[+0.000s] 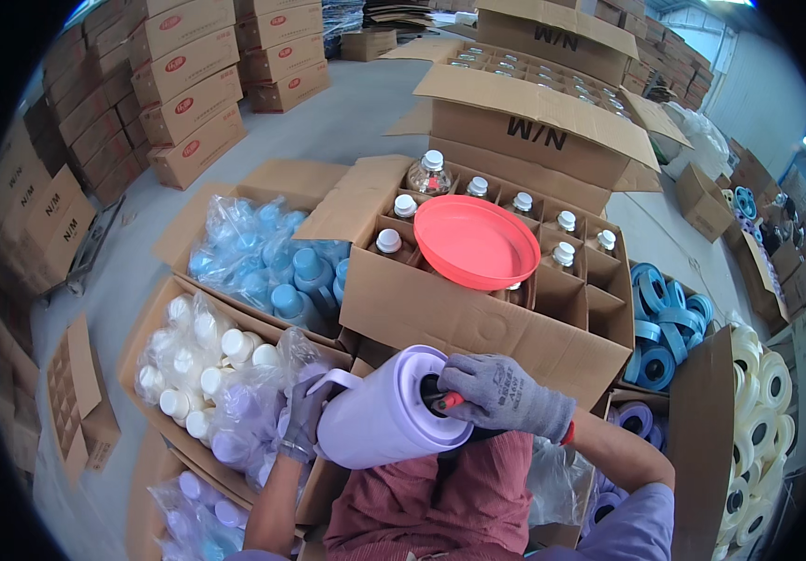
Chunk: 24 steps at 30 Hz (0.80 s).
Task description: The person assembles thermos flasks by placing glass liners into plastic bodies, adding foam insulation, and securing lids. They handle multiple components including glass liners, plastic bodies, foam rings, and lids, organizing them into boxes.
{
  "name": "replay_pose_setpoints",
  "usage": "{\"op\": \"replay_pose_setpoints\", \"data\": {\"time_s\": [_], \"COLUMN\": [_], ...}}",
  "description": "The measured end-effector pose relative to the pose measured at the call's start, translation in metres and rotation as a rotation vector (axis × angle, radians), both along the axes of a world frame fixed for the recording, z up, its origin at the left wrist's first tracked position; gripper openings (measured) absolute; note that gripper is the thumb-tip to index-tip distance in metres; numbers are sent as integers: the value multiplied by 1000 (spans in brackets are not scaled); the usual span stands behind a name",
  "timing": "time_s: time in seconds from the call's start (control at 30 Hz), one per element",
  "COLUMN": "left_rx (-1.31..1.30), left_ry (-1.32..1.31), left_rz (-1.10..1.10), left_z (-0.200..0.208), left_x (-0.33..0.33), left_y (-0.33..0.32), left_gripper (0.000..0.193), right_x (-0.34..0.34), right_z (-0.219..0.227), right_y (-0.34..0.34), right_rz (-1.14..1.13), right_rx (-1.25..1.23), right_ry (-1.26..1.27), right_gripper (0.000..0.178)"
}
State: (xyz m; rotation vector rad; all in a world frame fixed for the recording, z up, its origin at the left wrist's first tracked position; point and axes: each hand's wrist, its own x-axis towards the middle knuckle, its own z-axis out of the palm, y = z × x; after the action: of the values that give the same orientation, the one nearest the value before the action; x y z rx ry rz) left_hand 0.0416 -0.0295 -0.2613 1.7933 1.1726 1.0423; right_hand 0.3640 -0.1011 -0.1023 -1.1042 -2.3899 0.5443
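Note:
A lavender jug body (370, 425) with a side handle lies tilted across my lap, its round end turned to the right and upward. My left hand (302, 419), in a grey glove, is closed at the handle side and steadies the jug; its fingers are partly hidden. At the jug's round end is my right hand (501, 395), also gloved in grey, with bent fingers gripping a small black and red object (450, 401). The fingers cover much of that object, and its kind does not show.
Ahead, a pinkish-red round basin (473, 241) rests on a divided carton (478, 323) of white-capped bottles. Boxes with blue cups (293, 301) and white caps (179, 402) stand left. Blue rings (665, 318) and cream rings (756, 430) lie right. Stacked cartons (188, 93) stand behind.

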Motion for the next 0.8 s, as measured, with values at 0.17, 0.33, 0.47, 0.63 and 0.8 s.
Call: {"op": "replay_pose_setpoints", "data": {"time_s": [0.17,0.33,0.47,0.63,0.8], "left_rx": [-130,230,540,873,866], "left_ry": [-299,-39,-44,86,-35], "left_rz": [121,-10,-639,-1222,-1217], "left_z": [22,82,93,109,53], "left_x": [11,22,28,132,130], "left_y": [-25,-19,39,-3,-20], "left_gripper": [19,18,20,35,44], "right_x": [-4,6,78,108,118], "right_z": [-19,-70,-12,18,-34], "right_y": [-20,-43,-62,32,143], "right_rz": [-456,-604,-449,-693,-592], "right_rx": [-284,-576,-645,259,269], "right_ry": [290,696,180,54,-208], "right_gripper": [24,27,16,15,21]}}
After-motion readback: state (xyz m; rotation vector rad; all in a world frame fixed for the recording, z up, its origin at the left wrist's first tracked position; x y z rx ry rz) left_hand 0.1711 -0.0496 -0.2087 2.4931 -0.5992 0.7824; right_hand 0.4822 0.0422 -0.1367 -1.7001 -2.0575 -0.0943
